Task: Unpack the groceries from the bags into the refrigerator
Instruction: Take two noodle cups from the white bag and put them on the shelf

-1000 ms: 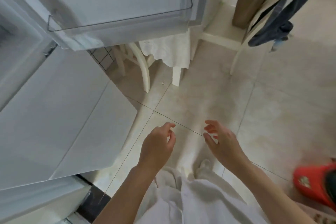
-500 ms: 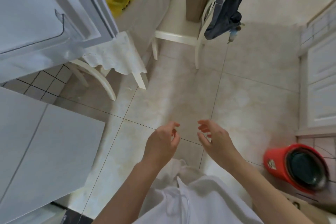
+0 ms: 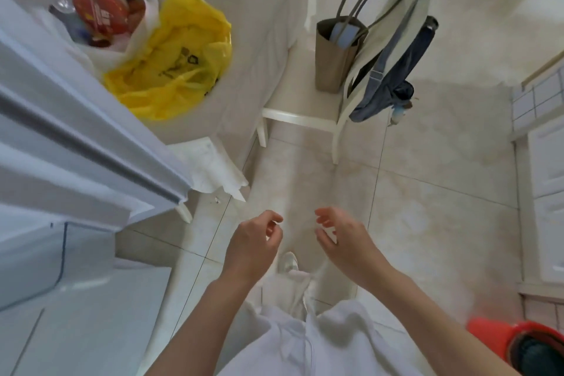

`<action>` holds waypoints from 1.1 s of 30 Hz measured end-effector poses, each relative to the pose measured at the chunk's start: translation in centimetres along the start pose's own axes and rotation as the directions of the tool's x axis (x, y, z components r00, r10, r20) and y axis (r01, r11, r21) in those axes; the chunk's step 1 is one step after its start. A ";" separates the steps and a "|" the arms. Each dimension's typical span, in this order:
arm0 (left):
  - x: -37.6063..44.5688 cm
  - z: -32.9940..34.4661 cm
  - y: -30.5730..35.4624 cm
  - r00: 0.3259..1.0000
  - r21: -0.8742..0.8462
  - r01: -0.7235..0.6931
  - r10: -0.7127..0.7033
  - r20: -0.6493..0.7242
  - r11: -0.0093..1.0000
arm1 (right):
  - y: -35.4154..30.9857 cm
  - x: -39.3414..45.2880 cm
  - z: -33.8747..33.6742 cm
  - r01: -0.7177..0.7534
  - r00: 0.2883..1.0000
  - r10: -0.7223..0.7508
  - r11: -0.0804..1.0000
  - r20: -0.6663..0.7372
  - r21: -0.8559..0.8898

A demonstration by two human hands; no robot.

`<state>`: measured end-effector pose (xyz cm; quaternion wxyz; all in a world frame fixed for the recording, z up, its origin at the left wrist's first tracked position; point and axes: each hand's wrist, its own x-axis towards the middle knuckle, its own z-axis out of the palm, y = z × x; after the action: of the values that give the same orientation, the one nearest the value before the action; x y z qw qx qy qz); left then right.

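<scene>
A yellow plastic bag (image 3: 174, 58) lies crumpled on the white-clothed table (image 3: 259, 24) at the upper left. Behind it stands a white plastic bag (image 3: 128, 40) with a red-lidded package (image 3: 99, 12) and other groceries inside. The open refrigerator door (image 3: 76, 143) fills the left side. My left hand (image 3: 253, 247) and my right hand (image 3: 341, 238) hang side by side over the floor, fingers loosely curled, holding nothing. Both are well short of the bags.
A white chair (image 3: 305, 119) with a brown tote bag (image 3: 335, 52) on its seat and denim clothing (image 3: 393, 70) over its back stands ahead. A red bucket (image 3: 525, 345) sits at the lower right. White cabinets (image 3: 546, 192) line the right. Tiled floor lies between.
My view has swung up and right, away from the refrigerator toward the table, bringing both bags into sight. My hands keep the same loose pose in front of me.
</scene>
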<state>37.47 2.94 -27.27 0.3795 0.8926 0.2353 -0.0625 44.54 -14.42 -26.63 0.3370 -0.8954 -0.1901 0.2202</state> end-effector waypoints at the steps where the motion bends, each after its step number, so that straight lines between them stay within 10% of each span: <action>1: 1.8 -0.8 0.5 1.000 -0.001 -0.012 0.012 -0.017 1.000 | -0.7 1.7 -0.4 0.026 1.000 -0.026 1.000 0.002 -0.008; 15: 18.3 -5.4 2.9 0.956 -0.214 0.171 -0.214 -0.200 0.962 | -2.2 21.3 -4.1 0.137 0.980 -0.129 0.990 0.151 -0.045; 33: 35.7 -10.3 7.1 0.729 -0.281 0.433 -0.516 -0.450 0.857 | -12.2 51.0 -10.2 0.562 0.771 -0.510 0.827 0.381 -0.031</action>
<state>71.59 19.30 -25.77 0.3435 0.7536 0.5515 0.0995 89.94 13.76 -24.91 0.2807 -0.7702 -0.5108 0.2589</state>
